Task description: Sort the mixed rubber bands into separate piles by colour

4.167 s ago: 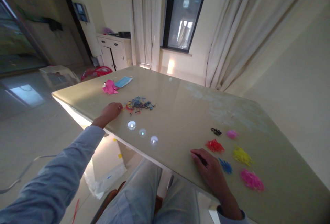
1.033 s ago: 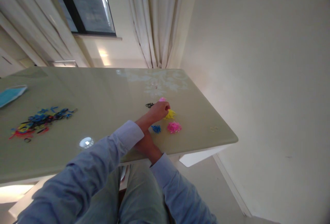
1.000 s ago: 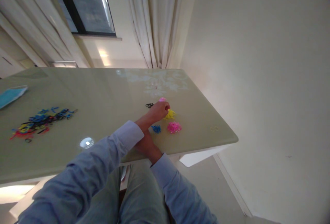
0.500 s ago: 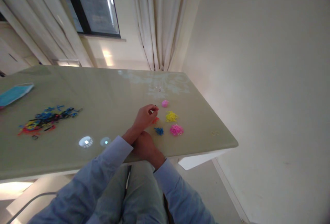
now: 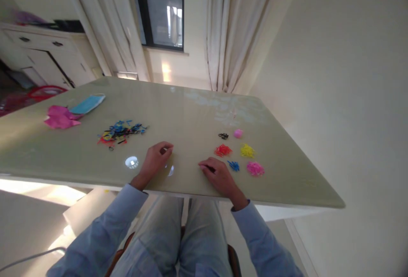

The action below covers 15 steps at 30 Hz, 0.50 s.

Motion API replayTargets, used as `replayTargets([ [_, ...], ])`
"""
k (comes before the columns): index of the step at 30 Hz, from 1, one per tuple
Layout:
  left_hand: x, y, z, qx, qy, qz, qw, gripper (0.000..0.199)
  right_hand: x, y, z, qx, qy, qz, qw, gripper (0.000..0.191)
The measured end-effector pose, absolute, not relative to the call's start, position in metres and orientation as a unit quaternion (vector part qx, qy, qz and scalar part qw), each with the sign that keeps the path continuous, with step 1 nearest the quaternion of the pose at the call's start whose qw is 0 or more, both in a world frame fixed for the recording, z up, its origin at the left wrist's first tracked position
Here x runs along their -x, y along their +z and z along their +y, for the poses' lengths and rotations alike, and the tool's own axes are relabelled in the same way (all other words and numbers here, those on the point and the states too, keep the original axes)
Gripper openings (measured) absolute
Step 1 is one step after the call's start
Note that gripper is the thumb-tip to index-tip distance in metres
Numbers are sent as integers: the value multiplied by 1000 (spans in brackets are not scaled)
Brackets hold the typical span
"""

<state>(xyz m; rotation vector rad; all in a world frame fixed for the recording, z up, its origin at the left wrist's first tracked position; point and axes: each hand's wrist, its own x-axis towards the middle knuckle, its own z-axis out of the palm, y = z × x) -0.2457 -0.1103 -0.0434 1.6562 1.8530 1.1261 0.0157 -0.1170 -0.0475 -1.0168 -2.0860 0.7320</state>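
My left hand (image 5: 156,158) is over the table, left of the middle, its fingers curled and the thumb against them. To its right my right hand (image 5: 219,175) rests low near the front edge, thumb and fingertips pinched together. Anything held in either pinch is too small or hidden to make out. A mixed pile of small rubber bands (image 5: 119,132), blue, black, yellow and red, lies beyond my left hand. Near my right hand are sorted piles: red bands (image 5: 223,150), blue bands (image 5: 233,165), pink bands (image 5: 255,168), yellow bands (image 5: 247,150) and black bands (image 5: 223,136).
A small pink ball-like clump (image 5: 238,133) lies beside the black bands. At the left of the table (image 5: 178,111) are a blue face mask (image 5: 88,104) and a crumpled pink piece (image 5: 61,117). The wall (image 5: 350,98) stands along the right.
My left hand has drawn back from the coloured piles to the left, uncrossing from my right arm. My right hand now shows beside the blue bands. The view has turned left.
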Motion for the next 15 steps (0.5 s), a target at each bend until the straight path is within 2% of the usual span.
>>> replayTargets([
  [7, 260, -48, -132, -583, 459, 637, 210, 23, 13, -33, -92, 473, 309, -766, 304, 21],
  [11, 258, -48, -128, -582, 477, 613, 240, 19, 71, -13, -75, 419, 356, -780, 297, 23],
  [15, 259, -50, -123, -538, 508, 618, 266, 16, 144, 3, -56, 331, 334, -839, 275, 22],
])
